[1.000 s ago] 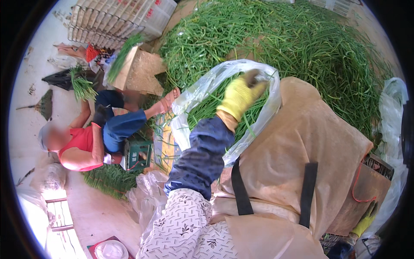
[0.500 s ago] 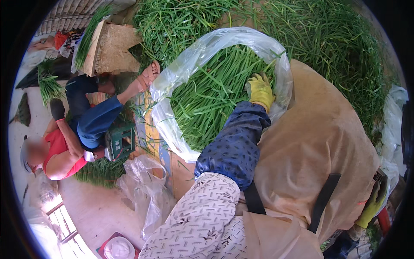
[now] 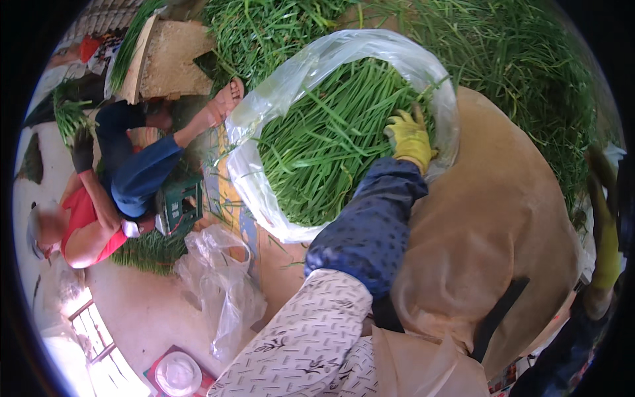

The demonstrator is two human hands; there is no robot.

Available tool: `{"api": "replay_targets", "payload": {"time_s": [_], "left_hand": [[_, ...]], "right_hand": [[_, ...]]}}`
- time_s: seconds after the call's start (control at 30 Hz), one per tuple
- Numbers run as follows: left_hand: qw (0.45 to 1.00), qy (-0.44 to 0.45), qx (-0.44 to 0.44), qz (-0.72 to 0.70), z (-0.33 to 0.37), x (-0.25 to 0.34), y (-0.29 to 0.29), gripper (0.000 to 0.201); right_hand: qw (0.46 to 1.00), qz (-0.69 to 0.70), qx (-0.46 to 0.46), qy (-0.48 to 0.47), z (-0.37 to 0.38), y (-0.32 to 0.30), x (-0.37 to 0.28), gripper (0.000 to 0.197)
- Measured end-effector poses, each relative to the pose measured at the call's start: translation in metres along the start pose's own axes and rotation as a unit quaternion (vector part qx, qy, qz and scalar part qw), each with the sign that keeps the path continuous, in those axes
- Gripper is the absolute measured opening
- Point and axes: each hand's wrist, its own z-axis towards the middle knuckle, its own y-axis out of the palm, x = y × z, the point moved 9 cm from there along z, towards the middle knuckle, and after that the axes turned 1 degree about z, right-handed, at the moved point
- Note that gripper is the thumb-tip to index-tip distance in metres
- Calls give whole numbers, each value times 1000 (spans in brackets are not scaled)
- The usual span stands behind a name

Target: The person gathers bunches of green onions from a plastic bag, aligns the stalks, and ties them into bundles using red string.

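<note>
My left hand (image 3: pixel 411 140), in a yellow glove with a blue sleeve cover above it, rests with fingers apart on the right side of a heap of long green leaves, like garlic chives (image 3: pixel 331 132). The leaves fill a clear plastic bag (image 3: pixel 246 155) whose wide mouth is folded outward. My right hand (image 3: pixel 603 228), also in a yellow glove with soiled fingers, is raised at the far right rim of the view. Its fingers look stretched out, and nothing shows in them. A brown apron (image 3: pixel 496 198) spreads over my lap beside the bag.
More loose green leaves (image 3: pixel 503 73) lie beyond the bag. On the left a seated person (image 3: pixel 99 218) in red holds a bunch of leaves (image 3: pixel 69 116). A green crate (image 3: pixel 178 206), a wooden box (image 3: pixel 175 59), a crumpled plastic bag (image 3: pixel 221 284) and a white tub (image 3: pixel 178 376) stand about.
My left hand has shifted slightly right over the leaves, its fingers lifting apart. My right hand has risen along the right rim. The other person's gloved hand has come up to the bunch.
</note>
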Motion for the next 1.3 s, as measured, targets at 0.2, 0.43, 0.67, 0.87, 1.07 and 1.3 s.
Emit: {"api": "replay_targets", "payload": {"time_s": [0.2, 0.43, 0.67, 0.87, 1.07, 1.3], "left_hand": [[999, -8, 32, -11, 30, -7, 13, 79], [896, 89, 166, -402, 46, -68, 9, 76], [802, 113, 117, -574, 33, -105, -31, 70], [720, 122, 111, -674, 9, -138, -51, 74], [741, 116, 143, -645, -18, -161, -67, 75], [808, 153, 189, -537, -45, -135, -85, 78]], "right_hand": [[986, -14, -119, -118, 102, 102, -128, 34], [802, -240, -308, -452, 113, 285, -168, 28], [930, 47, -364, 23, 142, 325, -61, 48], [921, 115, -356, 107, 144, 323, -45, 62], [867, 197, -371, 269, 135, 318, -35, 43], [773, 572, -111, 249, 172, 307, -31, 44]]}}
